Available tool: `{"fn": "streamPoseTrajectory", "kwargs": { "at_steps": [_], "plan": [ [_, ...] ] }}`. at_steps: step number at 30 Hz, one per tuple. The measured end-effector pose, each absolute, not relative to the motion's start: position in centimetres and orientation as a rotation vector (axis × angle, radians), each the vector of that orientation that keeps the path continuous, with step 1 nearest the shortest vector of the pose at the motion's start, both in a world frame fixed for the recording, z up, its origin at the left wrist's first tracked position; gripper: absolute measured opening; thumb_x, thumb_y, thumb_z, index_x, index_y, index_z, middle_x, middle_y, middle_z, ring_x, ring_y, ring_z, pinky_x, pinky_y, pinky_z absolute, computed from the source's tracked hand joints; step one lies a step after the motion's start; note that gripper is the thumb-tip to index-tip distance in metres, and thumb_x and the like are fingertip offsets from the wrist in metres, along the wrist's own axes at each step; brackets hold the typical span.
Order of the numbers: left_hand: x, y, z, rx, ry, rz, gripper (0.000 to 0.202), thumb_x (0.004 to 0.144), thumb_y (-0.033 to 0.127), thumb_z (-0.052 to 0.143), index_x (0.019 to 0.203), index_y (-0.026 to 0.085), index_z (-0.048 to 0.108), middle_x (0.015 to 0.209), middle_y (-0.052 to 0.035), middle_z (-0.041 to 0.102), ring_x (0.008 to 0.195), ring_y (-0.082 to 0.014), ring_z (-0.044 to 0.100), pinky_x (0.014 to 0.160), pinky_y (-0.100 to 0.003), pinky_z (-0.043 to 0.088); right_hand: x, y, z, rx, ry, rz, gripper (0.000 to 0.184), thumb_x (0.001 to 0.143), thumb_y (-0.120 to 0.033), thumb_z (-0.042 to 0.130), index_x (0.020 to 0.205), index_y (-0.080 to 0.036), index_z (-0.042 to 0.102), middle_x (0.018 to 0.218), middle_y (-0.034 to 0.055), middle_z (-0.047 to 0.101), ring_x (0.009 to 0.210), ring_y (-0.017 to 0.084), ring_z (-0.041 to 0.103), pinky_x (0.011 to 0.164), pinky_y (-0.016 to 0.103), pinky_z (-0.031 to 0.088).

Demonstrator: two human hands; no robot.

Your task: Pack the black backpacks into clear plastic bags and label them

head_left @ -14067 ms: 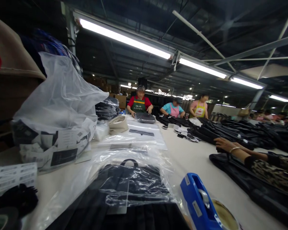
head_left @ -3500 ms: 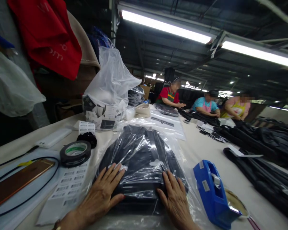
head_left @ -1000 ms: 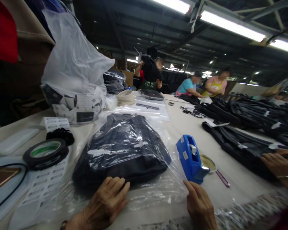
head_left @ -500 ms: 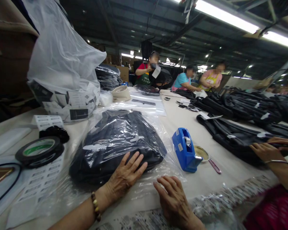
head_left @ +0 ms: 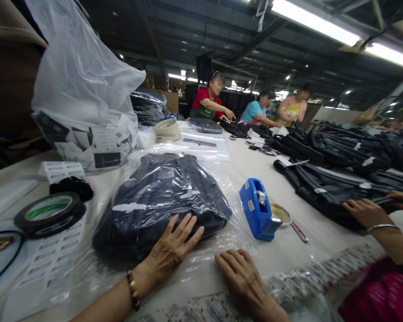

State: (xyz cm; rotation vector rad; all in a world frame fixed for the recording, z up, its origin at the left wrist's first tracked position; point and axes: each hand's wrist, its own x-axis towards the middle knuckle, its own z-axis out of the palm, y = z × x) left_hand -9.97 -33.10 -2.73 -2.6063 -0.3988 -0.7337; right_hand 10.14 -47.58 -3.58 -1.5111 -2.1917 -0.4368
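A dark bag [head_left: 168,197] lies inside a clear plastic bag [head_left: 218,179] on the table in front of me. My left hand [head_left: 174,239], with a beaded bracelet at the wrist, rests flat on its near edge, fingers spread over the plastic. Lower and to the right, my right hand [head_left: 240,273] lies palm down by the near edge of the plastic, its fingers loosely stretched and nothing visible in them. Just past that hand stands a blue tape dispenser [head_left: 258,208].
Rolls of tape [head_left: 50,212] and label sheets [head_left: 57,250] lie at left, below a translucent sack [head_left: 83,89] of tags. A pink-handled tool [head_left: 298,231] lies beside the dispenser. At right, a co-worker's hands [head_left: 369,214] touch black bags [head_left: 322,188]. Several people work across the table.
My right hand has settled lower and flatter on the plastic's edge. My left hand stays on the bag. The far person in red has lowered a black item and now reaches across the table.
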Motion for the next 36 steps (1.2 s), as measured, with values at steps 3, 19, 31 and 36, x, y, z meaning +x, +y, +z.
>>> {"fn": "streamPoseTrajectory", "kwargs": {
  "at_steps": [3,19,31,36],
  "plan": [
    [-10.2,-33.2,-2.5,-2.624,-0.325,-0.713,0.038,0.09,0.012,0.036,0.126,0.021,0.046,0.131,-0.0126,0.047,0.126,-0.0262,0.037,0.104,-0.047,0.023,10.2,-47.2,-4.2,-1.526,-2.173,-0.438,0.033,0.09,-0.008,0.027,0.101,-0.017,0.056,0.083,0.0042,0.062,0.08,0.018,0.051,0.084,0.033,0.031],
    [-9.0,-34.1,-3.0,-2.819,-0.501,-1.033,0.019,0.086,0.023,0.046,0.073,0.016,0.058,0.114,-0.0098,0.062,0.11,-0.0249,0.052,0.098,-0.048,0.032,12.0,-42.0,-3.8,-1.703,-2.027,-0.513,0.026,0.093,-0.023,0.04,0.07,-0.02,0.052,0.063,-0.0004,0.054,0.059,0.015,0.047,0.06,0.028,0.029],
    [-8.3,-33.5,-1.7,-2.666,-0.363,-0.872,0.027,0.083,0.003,0.034,0.094,0.016,0.055,0.092,-0.0088,0.059,0.085,-0.0207,0.052,0.078,-0.037,0.04,12.5,-41.4,-2.8,-1.717,-2.082,-0.626,0.024,0.089,-0.017,0.046,0.066,-0.019,0.05,0.06,0.0002,0.052,0.058,0.015,0.044,0.062,0.029,0.027],
    [-8.4,-33.2,-1.3,-2.675,-0.23,-0.754,0.026,0.083,0.003,0.035,0.095,0.018,0.053,0.092,-0.009,0.057,0.084,-0.0198,0.052,0.076,-0.035,0.039,14.2,-42.6,-0.7,-1.721,-2.205,-0.512,0.019,0.081,-0.005,0.047,0.07,-0.019,0.052,0.065,-0.0007,0.056,0.067,0.014,0.047,0.079,0.03,0.032]
  ]
}}
